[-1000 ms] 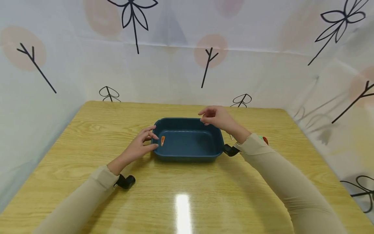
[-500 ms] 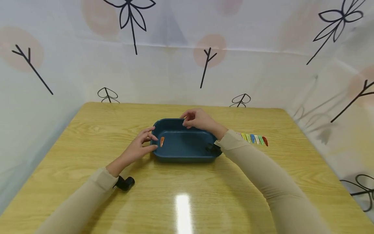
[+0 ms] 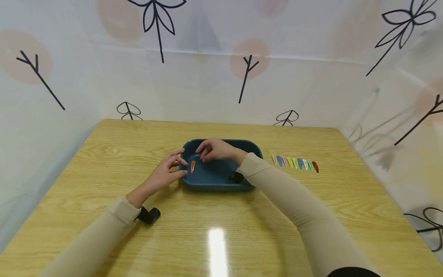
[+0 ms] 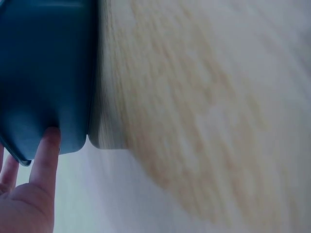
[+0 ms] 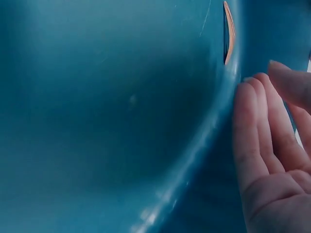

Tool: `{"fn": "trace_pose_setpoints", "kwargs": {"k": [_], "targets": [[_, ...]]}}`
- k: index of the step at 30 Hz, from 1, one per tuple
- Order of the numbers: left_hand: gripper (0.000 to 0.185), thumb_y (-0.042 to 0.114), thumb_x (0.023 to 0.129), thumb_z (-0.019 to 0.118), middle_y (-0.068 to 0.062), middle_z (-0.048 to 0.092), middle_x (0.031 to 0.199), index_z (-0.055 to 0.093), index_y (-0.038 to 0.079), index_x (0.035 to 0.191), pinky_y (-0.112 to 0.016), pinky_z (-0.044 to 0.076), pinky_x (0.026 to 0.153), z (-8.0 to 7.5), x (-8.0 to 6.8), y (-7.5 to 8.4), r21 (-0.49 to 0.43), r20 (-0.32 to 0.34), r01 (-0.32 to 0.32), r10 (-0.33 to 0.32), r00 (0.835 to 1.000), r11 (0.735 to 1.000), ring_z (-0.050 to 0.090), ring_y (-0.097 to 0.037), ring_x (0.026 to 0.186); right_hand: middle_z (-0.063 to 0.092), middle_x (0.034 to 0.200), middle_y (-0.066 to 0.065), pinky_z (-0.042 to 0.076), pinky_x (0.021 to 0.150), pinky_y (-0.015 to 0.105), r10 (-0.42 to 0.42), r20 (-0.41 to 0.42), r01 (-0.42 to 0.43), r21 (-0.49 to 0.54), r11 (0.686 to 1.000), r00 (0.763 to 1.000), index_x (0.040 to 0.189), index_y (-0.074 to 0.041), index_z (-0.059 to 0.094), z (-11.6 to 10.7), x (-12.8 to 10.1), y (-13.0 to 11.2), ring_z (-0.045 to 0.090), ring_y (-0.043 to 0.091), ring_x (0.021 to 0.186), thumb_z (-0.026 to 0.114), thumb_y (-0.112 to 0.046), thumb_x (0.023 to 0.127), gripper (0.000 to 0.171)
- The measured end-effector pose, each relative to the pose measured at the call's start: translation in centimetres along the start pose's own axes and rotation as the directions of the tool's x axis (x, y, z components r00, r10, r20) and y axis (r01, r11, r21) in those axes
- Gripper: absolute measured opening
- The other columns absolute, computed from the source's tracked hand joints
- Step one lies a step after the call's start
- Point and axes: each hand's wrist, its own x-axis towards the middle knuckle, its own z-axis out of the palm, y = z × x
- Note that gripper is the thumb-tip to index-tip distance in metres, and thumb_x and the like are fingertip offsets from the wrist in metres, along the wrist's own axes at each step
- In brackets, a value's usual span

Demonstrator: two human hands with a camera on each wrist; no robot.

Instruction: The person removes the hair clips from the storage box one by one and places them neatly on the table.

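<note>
Glare patch on the wooden table, bottom center of the head view, between 2 beige sleeves. Small black wrist camera under the left sleeve, lower left of center.

Left hand, just left of frame center: fingers relaxed and spread, fingertips against the left end of the dark blue tray. Left wrist view confirms it: 1 fingertip pressed on the tray's outer wall, nothing gripped.

Tray sits at frame center on the table. 1 orange hair clip lies inside it at the left end, lengthwise toward the viewer.

Right hand reaches across over the tray's left half, fingers loosely bent, tips low beside the orange clip. Right wrist view shows the fingers fairly straight and close to the tray floor, with the clip at the upper right edge of frame. Cannot tell whether anything small is pinched in it.

Right of the tray, mid-right of the head view: row of 8 coloured hair clips laid side by side, the red one at the far right end.

Beyond, upper frame: white backdrop printed with black twigs and pink discs.
</note>
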Motion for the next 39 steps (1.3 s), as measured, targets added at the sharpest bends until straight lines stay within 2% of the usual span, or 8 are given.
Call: {"fn": "trace_pose_setpoints", "kwargs": {"k": [4, 8, 15, 21, 26, 31, 34, 39], "targets": [[0.019, 0.007, 0.088, 0.064, -0.012, 0.025, 0.148, 0.057, -0.001, 0.104, -0.054, 0.039, 0.096, 0.0, 0.0, -0.1, -0.006, 0.001, -0.003, 0.003, 1.0, 1.0, 0.038, -0.044, 0.123, 0.067, 0.098, 0.014, 0.051, 0.081, 0.027, 0.024, 0.068, -0.022, -0.023, 0.999, 0.997, 0.12, 0.004, 0.056, 0.6, 0.8, 0.1, 0.063, 0.02, 0.09, 0.062, 0.005, 0.086, 0.035], [0.019, 0.008, 0.088, 0.064, -0.012, 0.025, 0.148, 0.057, -0.001, 0.104, -0.054, 0.039, 0.096, 0.0, 0.1, -0.1, -0.005, -0.001, -0.004, 0.004, 1.0, 1.0, 0.038, -0.044, 0.123, 0.065, 0.101, 0.015, 0.051, 0.08, 0.027, 0.057, 0.096, -0.052, -0.05, 0.997, 0.994, 0.122, 0.004, 0.055, 0.9, 1.4, 0.3, 0.063, 0.02, 0.092, 0.061, 0.007, 0.086, 0.037], [0.018, 0.008, 0.089, 0.063, -0.011, 0.025, 0.148, 0.057, 0.0, 0.104, -0.055, 0.038, 0.096, -0.1, 0.0, -0.1, -0.007, 0.002, -0.002, 0.002, 1.0, 1.0, 0.038, -0.044, 0.123, 0.065, 0.101, 0.013, 0.051, 0.078, 0.026, 0.058, 0.074, -0.052, -0.074, 0.996, 0.996, 0.12, 0.002, 0.056, 1.6, 2.3, 0.5, 0.063, 0.019, 0.091, 0.064, 0.004, 0.085, 0.036], [0.019, 0.008, 0.089, 0.063, -0.01, 0.024, 0.149, 0.056, -0.001, 0.104, -0.054, 0.038, 0.097, -0.1, 0.1, -0.2, 0.004, 0.006, -0.005, 0.005, 1.0, 1.0, 0.038, -0.043, 0.123, 0.062, 0.094, 0.007, 0.049, 0.072, 0.023, 0.031, 0.025, -0.025, -0.232, 0.972, 0.999, 0.116, -0.001, 0.059, 2.6, 3.0, 0.5, 0.058, 0.016, 0.085, 0.075, -0.012, 0.08, 0.041], [0.017, 0.001, 0.089, 0.061, -0.018, 0.023, 0.148, 0.055, -0.006, 0.103, -0.057, 0.037, 0.096, 0.1, -0.2, 1.2, 0.008, 0.011, -0.004, 0.004, 1.0, 1.0, 0.037, -0.046, 0.122, 0.059, 0.094, 0.005, 0.048, 0.071, 0.023, 0.022, -0.005, -0.022, -0.32, 0.947, 1.0, 0.11, -0.004, 0.059, 3.2, 3.2, 0.4, 0.056, 0.016, 0.084, 0.077, -0.018, 0.078, 0.039], [0.017, -0.004, 0.088, 0.059, -0.025, 0.023, 0.146, 0.053, -0.011, 0.102, -0.059, 0.036, 0.095, 0.1, -0.5, 2.9, 0.011, 0.016, -0.008, 0.008, 1.0, 1.0, 0.036, -0.049, 0.122, 0.06, 0.096, 0.006, 0.048, 0.076, 0.023, 0.047, -0.015, -0.049, -0.309, 0.95, 0.999, 0.111, -0.004, 0.062, 3.2, 3.0, 0.4, 0.056, 0.016, 0.088, 0.074, -0.01, 0.08, 0.033], [0.018, -0.002, 0.088, 0.059, -0.021, 0.023, 0.147, 0.054, -0.009, 0.103, -0.057, 0.037, 0.096, 0.1, -0.3, 2.0, 0.011, 0.017, -0.002, 0.002, 1.0, 1.0, 0.036, -0.047, 0.123, 0.063, 0.097, 0.006, 0.049, 0.076, 0.023, 0.058, -0.008, -0.058, -0.294, 0.954, 0.998, 0.109, -0.003, 0.065, 3.1, 2.9, 0.4, 0.058, 0.015, 0.088, 0.071, -0.008, 0.082, 0.028], [0.019, 0.004, 0.089, 0.061, -0.013, 0.023, 0.149, 0.055, -0.004, 0.105, -0.055, 0.038, 0.096, 0.0, 0.1, 0.2, 0.012, 0.019, -0.007, 0.007, 1.0, 1.0, 0.036, -0.044, 0.124, 0.065, 0.091, 0.004, 0.049, 0.071, 0.021, 0.03, -0.013, -0.033, -0.31, 0.95, 0.999, 0.103, -0.004, 0.068, 3.1, 2.9, 0.5, 0.059, 0.013, 0.082, 0.073, -0.017, 0.082, 0.025]]}}
